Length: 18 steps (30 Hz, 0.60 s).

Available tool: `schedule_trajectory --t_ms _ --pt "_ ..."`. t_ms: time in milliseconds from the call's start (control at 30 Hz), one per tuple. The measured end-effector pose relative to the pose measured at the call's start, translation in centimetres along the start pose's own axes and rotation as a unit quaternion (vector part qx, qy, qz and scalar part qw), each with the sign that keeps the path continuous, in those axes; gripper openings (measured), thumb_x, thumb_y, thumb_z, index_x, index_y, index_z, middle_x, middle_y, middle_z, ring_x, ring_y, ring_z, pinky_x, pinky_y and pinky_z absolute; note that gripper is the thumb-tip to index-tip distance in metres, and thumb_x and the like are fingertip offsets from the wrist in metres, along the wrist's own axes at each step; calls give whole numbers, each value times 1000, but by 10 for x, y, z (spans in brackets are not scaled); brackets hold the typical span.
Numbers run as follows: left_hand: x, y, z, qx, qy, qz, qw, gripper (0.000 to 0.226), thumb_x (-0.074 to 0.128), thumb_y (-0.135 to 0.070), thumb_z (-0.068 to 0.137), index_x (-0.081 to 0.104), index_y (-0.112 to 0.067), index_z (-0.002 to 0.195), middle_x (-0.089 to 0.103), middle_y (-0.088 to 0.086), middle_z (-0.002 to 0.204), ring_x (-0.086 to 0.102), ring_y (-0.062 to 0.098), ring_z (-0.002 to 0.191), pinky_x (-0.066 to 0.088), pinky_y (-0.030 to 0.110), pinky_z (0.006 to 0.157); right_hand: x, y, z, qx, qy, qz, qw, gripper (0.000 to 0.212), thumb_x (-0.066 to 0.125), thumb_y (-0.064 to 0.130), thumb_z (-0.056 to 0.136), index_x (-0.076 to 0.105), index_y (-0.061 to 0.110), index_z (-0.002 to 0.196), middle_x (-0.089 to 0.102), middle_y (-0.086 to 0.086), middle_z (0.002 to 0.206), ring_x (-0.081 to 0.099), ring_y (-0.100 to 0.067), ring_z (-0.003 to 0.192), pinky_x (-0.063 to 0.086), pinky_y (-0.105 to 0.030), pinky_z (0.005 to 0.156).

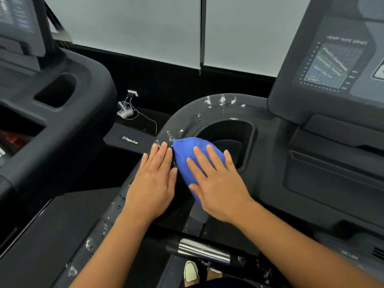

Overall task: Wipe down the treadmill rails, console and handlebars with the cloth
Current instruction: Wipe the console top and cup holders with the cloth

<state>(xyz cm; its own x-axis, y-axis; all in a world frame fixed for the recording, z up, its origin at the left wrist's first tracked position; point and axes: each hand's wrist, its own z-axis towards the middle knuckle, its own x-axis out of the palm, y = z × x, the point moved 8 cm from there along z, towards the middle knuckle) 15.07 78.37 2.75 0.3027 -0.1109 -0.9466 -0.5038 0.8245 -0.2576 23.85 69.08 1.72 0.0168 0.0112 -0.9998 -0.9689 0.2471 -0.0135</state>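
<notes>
The cloth (184,149) lies at frame centre, folded into a pad on the curved rail (182,117), at the near-left lip of the cup holder (228,138). It looks soft, light and limp. It will likely bunch if pushed by an edge, so flat palm pressure over its middle suits it best.

The right hand (218,183) presses the cloth with straight, spread fingers and grips nothing. The left hand (153,179) rests flat on the rail just beside the cloth, fingers extended.

White spray droplets dot the rail above and below the hands; the wet surface may be slick. The cup holder recess interrupts a straight stroke. The console (332,65) stands at upper right, the metal handlebar (203,251) at lower centre — both well apart from the cloth. A second treadmill (62,100) fills the left of the frame.
</notes>
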Motion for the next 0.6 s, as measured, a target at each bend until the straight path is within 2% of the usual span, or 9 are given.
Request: schedule_trajectory --t_ms 67,167,267,400,533,600 --pt "0 1 0 -4 0 -4 1000 63 18 -41 95 29 -6 146 22 8 156 3 16 143 2 33 115 3 1 14 -6 5 1 1000 59 20 43 94 40 18 143 34 -7 152 33 -36 137 32 -57 107" --pt "1 1 0 -8 1 15 1000 62 18 -39 96 31 -3 145 24 12 155 4 21 144 4 38 115 3 0 41 -23 16 6 1000 62 15 42 94 37 14 144 33 -7 153 30 -36 139 30 -53 109" --pt "2 0 1 -15 1 62 998 59 22 -34 97 34 0 143 29 17 152 12 33 144 10 46 114 4 -1 43 27 14 21 999 66 11 42 93 37 7 143 32 -12 152 31 -37 138 28 -51 110" --pt "3 1 1 -22 2 65 998 58 21 -33 97 33 0 143 28 16 153 12 33 144 11 46 114 6 -3 7 111 -5 -7 994 62 23 37 93 40 0 139 42 -22 143 40 -40 131 33 -49 109" --pt "4 2 1 -21 -1 57 998 59 19 -34 97 31 -1 144 26 16 153 9 29 144 9 43 115 3 6 23 14 -8 -15 1000 58 25 36 94 39 4 141 39 -17 147 33 -38 137 29 -49 110" --pt "4 2 1 -21 -1 50 999 61 17 -35 96 30 -1 144 25 16 154 8 28 144 8 43 115 0 9 41 -16 13 -15 1000 59 21 39 98 29 6 146 26 -15 154 19 -34 143 20 -48 114"
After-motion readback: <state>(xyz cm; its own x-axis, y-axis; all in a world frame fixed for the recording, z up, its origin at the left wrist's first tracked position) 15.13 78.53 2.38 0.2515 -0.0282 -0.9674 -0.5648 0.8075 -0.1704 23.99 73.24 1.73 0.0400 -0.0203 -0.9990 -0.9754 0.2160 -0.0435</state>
